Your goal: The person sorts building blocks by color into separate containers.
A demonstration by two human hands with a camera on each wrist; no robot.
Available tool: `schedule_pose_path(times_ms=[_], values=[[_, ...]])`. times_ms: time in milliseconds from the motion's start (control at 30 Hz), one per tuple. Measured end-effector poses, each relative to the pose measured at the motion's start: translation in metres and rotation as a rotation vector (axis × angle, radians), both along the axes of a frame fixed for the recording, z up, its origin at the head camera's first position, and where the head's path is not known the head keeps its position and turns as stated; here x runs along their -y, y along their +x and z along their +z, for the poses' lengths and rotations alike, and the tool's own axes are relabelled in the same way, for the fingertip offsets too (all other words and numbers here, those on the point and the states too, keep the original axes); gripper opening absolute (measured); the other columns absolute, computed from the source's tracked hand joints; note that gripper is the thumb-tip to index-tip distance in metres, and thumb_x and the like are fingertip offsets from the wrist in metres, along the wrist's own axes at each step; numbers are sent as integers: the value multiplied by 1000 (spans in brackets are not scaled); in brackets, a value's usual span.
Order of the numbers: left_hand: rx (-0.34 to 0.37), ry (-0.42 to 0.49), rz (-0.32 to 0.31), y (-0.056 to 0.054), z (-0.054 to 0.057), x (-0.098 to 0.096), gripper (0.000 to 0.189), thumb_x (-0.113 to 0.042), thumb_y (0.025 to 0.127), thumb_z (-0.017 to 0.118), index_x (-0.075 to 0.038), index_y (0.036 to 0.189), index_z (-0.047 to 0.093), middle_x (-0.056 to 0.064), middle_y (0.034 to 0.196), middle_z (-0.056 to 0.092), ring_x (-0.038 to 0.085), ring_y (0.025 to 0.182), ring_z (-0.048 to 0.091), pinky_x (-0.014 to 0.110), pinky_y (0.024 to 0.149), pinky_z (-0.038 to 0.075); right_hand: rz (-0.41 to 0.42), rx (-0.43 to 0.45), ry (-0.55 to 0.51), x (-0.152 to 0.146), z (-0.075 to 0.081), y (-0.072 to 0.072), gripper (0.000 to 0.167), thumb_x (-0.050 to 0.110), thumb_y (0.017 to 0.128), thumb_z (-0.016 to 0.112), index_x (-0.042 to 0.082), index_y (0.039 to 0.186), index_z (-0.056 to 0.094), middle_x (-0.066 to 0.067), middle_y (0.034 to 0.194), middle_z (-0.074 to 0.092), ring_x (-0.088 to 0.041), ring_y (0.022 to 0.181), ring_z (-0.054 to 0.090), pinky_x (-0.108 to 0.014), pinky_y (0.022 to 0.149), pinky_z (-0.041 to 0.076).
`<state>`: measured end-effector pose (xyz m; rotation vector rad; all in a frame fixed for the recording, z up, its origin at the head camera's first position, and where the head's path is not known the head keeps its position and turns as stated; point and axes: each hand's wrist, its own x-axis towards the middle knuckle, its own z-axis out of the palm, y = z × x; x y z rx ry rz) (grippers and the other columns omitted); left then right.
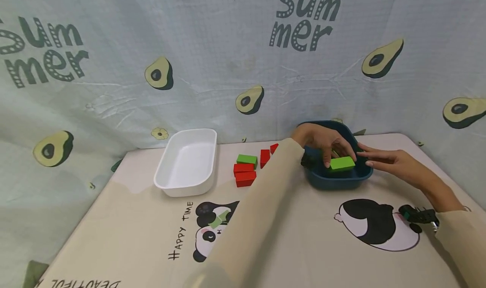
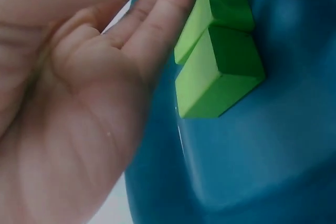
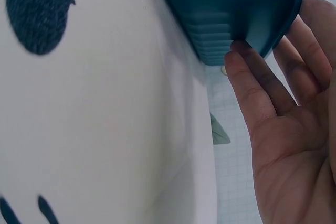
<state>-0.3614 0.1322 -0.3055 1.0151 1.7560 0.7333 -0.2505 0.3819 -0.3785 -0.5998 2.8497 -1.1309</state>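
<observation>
My left hand reaches down into a dark blue basin on the right of the table. Its thumb and fingers pinch a bright green block over the basin floor. Seen from the left wrist, two more green blocks lie side by side in the basin, close by the palm. My right hand has its fingers stretched out at the basin's right side. From the right wrist, its fingertips show right at the basin's outer wall.
A white basin stands at the left back. Between the basins are several red blocks and a green block, partly behind my left sleeve. A printed cloth hangs just behind the table.
</observation>
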Motion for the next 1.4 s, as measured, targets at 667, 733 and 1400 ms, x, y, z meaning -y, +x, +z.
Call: schedule_pose_path(times_ms=[667,733,1400], values=[[-95,-224,-53,10,-3,-19,74,24,81,68,-14,145,58,-1,148,55,10,133,52,18,103,47,18,-18,-42,1,0,1,37,22,103,61,14,140,64,9,159,41,22,131,31,1,92,34],[-109,-250,-44,11,-2,-20,74,23,83,67,-16,146,57,-3,149,54,8,130,54,18,102,48,26,-19,-40,1,-1,1,38,21,104,61,13,141,63,7,159,41,22,131,31,1,92,34],[-440,50,-51,6,30,72,42,-7,100,64,-2,141,57,14,143,58,24,132,54,21,101,50,10,-2,-53,2,-1,0,38,22,102,64,14,139,64,1,159,41,22,130,32,1,92,35]])
